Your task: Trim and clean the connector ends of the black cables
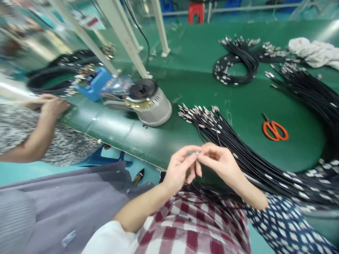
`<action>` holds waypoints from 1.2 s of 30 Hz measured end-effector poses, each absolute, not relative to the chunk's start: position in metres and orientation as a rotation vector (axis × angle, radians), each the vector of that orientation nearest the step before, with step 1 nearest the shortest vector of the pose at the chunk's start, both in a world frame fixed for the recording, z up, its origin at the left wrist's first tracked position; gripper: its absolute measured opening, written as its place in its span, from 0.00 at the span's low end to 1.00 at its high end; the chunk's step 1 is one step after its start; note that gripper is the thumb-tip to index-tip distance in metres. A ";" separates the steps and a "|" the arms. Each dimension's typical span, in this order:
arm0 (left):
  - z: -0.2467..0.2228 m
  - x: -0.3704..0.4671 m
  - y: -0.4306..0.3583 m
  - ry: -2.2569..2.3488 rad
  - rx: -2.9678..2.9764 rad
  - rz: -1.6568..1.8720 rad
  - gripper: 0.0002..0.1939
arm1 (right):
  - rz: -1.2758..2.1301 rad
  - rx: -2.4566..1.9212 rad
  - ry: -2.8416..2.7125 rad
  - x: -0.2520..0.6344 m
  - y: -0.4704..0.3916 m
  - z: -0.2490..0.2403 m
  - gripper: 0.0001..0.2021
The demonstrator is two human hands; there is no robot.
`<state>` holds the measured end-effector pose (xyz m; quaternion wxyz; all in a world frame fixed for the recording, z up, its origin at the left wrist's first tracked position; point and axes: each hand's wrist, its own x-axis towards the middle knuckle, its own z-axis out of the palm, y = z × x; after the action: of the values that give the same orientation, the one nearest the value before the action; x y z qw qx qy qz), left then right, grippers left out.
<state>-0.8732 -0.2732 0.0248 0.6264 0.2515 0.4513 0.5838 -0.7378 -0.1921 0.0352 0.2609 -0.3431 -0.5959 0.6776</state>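
Observation:
My left hand [182, 165] and my right hand [220, 163] meet at the front edge of the bench, fingertips pinched together. Between them is a tiny pale cable end [197, 153], mostly covered by the fingers. Thin black cable hangs below the hands, toward the checked apron. Just beyond my fingers lies a bundle of black cables [233, 139], its metal-tipped ends fanned out on the green bench. White labels dot the cables to the right.
Orange-handled scissors [275, 130] lie on the green bench [185, 84]. A coiled cable bundle [235, 68] sits behind, a white cloth [312, 51] at far right. Left stand a grey round machine [153, 106] and a blue tape dispenser [96, 84]. A co-worker's hands [50, 104] rest on the bench edge.

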 end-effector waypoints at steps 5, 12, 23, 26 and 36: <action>0.022 -0.878 -0.271 0.982 0.585 1.336 0.20 | 1.771 -0.893 -1.635 -0.736 -0.187 0.031 0.12; 0.026 -0.877 -0.270 1.102 0.492 1.300 0.22 | 1.544 -0.951 -1.796 -0.733 -0.188 0.028 0.12; 0.028 -0.880 -0.275 1.157 0.471 1.322 0.17 | 1.698 -0.974 -1.635 -0.732 -0.191 0.032 0.17; 0.030 -0.880 -0.273 1.159 0.473 1.291 0.17 | 1.731 -0.957 -1.581 -0.733 -0.192 0.032 0.16; 0.029 -0.878 -0.276 1.131 0.443 1.320 0.15 | 1.783 -0.911 -1.465 -0.743 -0.194 0.031 0.11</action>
<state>-0.8781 -0.2764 0.0294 0.6240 0.1931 0.4926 0.5750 -0.7428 -0.1945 0.0309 0.3242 -0.3474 -0.5585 0.6799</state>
